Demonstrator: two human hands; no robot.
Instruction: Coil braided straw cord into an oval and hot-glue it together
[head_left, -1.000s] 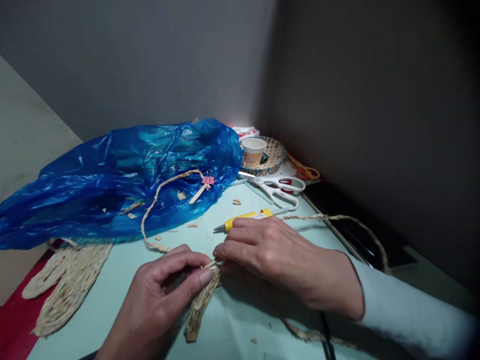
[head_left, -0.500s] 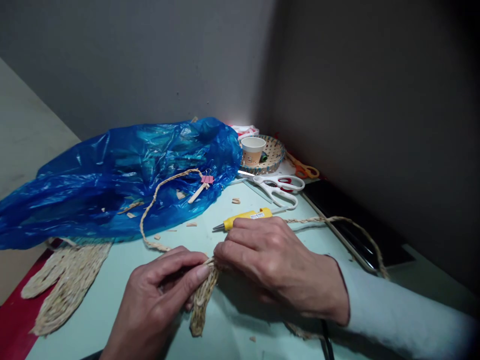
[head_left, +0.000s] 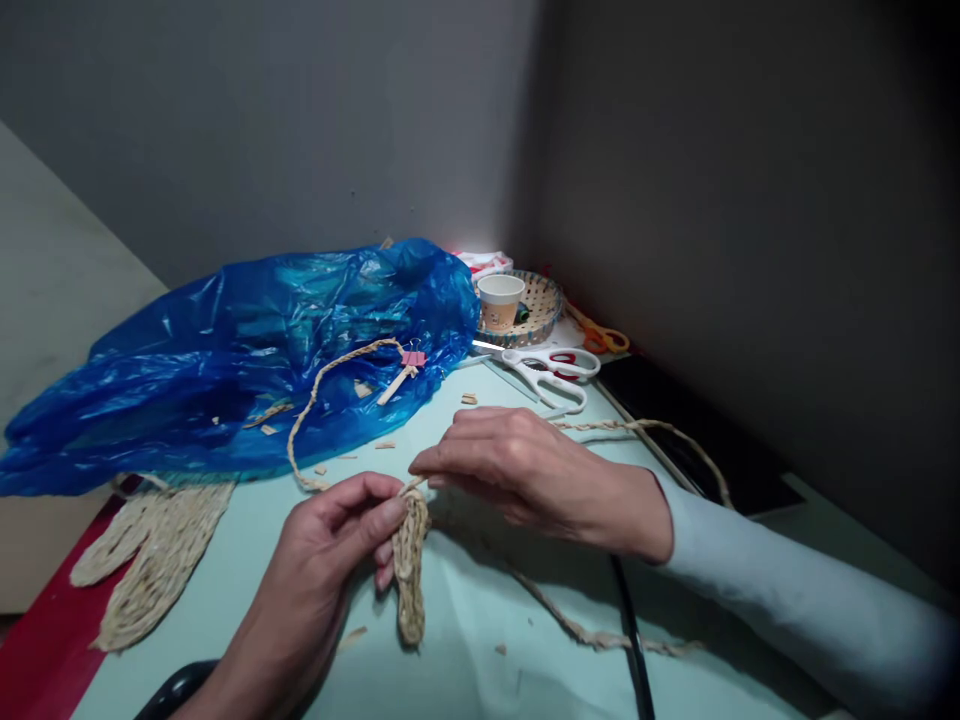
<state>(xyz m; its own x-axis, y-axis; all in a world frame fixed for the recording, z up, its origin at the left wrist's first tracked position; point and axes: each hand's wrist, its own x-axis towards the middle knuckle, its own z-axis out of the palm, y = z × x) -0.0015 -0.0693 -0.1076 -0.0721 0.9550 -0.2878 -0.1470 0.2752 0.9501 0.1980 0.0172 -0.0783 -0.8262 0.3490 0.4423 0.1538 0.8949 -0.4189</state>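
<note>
Left hand: your left hand (head_left: 334, 545) pinches the top of the coiled straw piece (head_left: 411, 580), which hangs over the near middle of the green tabletop (head_left: 465, 680).
Right hand: your right hand (head_left: 517, 465), palm down, has its fingertips closed on a thin straw strand (head_left: 418, 483) at the piece's top.
Blue bag: the crumpled blue bag (head_left: 225, 370) fills the far left; a braided cord (head_left: 322, 372) with a pink clip (head_left: 413, 358) lies across it.
Straw shape: a larger flat straw shape (head_left: 169, 560) lies left, its far edge against the bag.
Far side: white scissors (head_left: 547, 372), orange scissors (head_left: 606, 339) and a basket (head_left: 546, 308) bearing a paper cup (head_left: 501, 303).
Right side: a dark flat panel (head_left: 675, 425), crossed by cord; nearer, a black cable (head_left: 635, 640) passes beneath your right forearm.
Hidden: your right fingertips are partly covered; you cannot tell where the cord behind your left hand ends.
Cut off: a black object (head_left: 176, 690) at the near left, too partial to name.
</note>
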